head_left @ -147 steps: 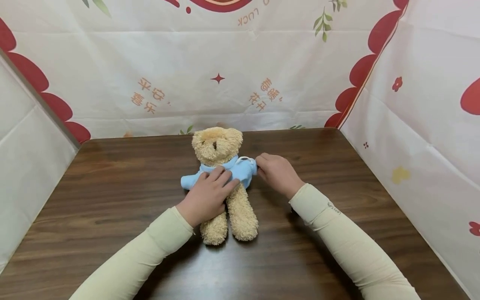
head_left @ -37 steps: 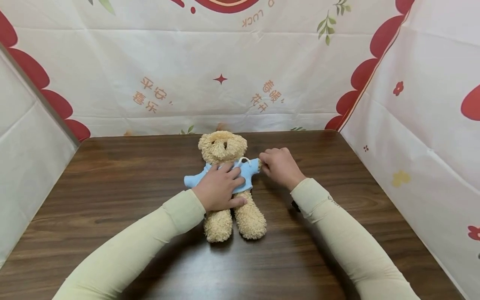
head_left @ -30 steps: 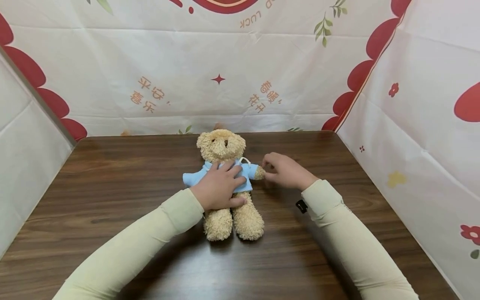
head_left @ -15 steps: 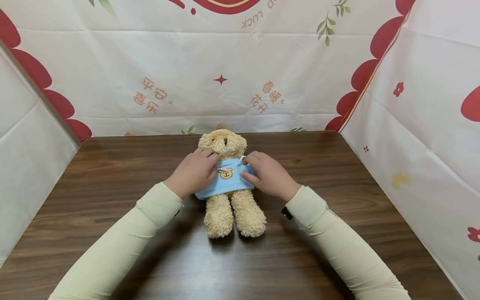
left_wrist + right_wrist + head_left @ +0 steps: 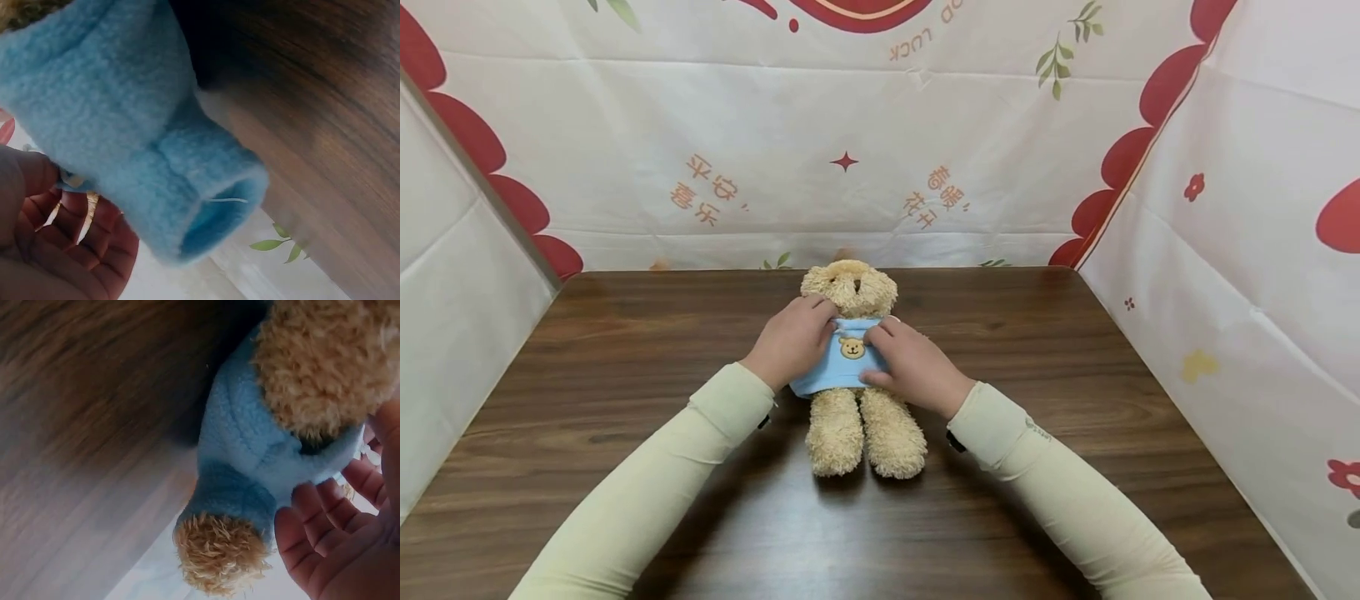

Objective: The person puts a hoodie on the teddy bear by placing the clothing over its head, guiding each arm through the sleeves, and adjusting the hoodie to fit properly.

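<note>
A tan teddy bear [image 5: 850, 287] lies on its back on the table, dressed in a light blue top [image 5: 838, 371] with a printed bear face and a white drawstring. At the collar's left side, my left hand [image 5: 793, 337] pinches the fabric between thumb and curled fingers. My right hand [image 5: 917, 367] rests on the right of the chest, fingers relaxed and thumb apart. In the left wrist view the sleeve [image 5: 187, 187] hangs hollow at its cuff, a white thread across it. A furry paw [image 5: 219, 550] pokes out of the other sleeve in the right wrist view.
The dark wooden table [image 5: 647, 350] runs back to a white printed cloth [image 5: 790, 108] hanging behind it. Similar cloth [image 5: 1247, 217] walls in the right side, and another white panel [image 5: 467, 250] stands on the left.
The right hand has let go of the bear's paw, now out of its sleeve, and moved left onto the chest. The left hand has shifted from the belly up to the left collar.
</note>
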`<state>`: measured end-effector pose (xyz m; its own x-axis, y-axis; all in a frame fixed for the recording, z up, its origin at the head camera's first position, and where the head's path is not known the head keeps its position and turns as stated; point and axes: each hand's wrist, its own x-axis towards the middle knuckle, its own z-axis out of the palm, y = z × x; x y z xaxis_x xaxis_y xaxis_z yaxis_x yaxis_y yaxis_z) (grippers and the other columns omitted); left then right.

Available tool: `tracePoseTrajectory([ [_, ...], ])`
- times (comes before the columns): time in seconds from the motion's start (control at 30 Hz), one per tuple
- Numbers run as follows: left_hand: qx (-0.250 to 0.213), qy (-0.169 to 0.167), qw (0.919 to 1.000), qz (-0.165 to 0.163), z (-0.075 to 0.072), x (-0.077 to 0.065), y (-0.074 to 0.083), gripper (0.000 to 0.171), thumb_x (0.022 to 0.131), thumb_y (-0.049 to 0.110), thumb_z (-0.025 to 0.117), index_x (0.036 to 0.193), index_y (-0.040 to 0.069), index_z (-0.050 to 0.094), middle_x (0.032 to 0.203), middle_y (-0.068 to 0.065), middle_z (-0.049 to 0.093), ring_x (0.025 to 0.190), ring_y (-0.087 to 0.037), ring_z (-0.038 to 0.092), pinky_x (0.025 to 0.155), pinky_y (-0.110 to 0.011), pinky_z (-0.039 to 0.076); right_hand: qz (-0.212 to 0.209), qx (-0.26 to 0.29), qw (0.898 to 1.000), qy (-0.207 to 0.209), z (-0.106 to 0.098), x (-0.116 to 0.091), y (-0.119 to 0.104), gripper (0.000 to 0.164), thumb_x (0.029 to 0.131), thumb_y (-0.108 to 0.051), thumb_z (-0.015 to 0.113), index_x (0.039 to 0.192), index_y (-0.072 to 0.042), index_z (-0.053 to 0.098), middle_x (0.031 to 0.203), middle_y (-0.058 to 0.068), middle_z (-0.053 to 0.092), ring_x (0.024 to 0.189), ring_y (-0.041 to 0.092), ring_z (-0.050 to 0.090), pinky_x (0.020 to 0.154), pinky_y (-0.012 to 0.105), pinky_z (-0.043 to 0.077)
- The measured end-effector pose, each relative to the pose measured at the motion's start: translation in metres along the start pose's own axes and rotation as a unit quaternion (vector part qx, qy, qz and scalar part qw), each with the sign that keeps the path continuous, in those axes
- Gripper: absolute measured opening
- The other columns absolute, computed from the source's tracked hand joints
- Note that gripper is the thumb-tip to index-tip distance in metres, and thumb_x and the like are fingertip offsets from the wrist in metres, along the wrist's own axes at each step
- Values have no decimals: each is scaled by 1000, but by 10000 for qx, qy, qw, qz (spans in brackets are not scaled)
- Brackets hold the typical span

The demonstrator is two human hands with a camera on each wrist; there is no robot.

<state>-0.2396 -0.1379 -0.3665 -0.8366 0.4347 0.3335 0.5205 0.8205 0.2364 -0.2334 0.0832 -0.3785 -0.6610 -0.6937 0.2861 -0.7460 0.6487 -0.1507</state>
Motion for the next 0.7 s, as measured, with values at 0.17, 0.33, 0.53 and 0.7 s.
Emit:
tracePoseTrajectory([
  [0.17, -111, -137, 9995, -278, 3, 1, -2, 14, 102, 17, 55, 106, 8, 65, 103, -10, 62, 96, -30, 58, 82, -43, 49, 55, -345, 9994, 40, 7, 1, -3, 56, 86, -36, 78, 130, -11, 56, 115, 10, 49, 96, 25, 49, 68, 39, 46],
  [0.33, -394, -179, 9984, -370, -4, -4, -12, 17, 100, 22, 58, 106, 8, 66, 103, -9, 59, 93, -28, 57, 81, -43, 48, -9, -292, 9996, 38, 11, -2, -2, 66, 87, -35, 78, 143, -12, 50, 124, 13, 45, 106, 29, 48, 77, 43, 49],
  [0.53, -546, -287, 9979, -210, -14, -23, -30, 22, 97, 24, 63, 108, 5, 66, 105, -10, 60, 93, -27, 59, 82, -44, 50, -28, -143, 9999, -88, 11, -3, 3, 78, 87, -33, 78, 152, -12, 41, 118, 10, 45, 97, 24, 45, 76, 35, 45],
  [0.7, -640, -928, 9935, 167, -13, -38, -39, 37, 94, 32, 68, 118, 4, 63, 115, -11, 61, 104, -26, 60, 90, -45, 49, 78, -118, 9995, -287, 12, 0, 5, 78, 87, -34, 77, 153, -14, 40, 116, 7, 44, 95, 22, 44, 75, 33, 44],
])
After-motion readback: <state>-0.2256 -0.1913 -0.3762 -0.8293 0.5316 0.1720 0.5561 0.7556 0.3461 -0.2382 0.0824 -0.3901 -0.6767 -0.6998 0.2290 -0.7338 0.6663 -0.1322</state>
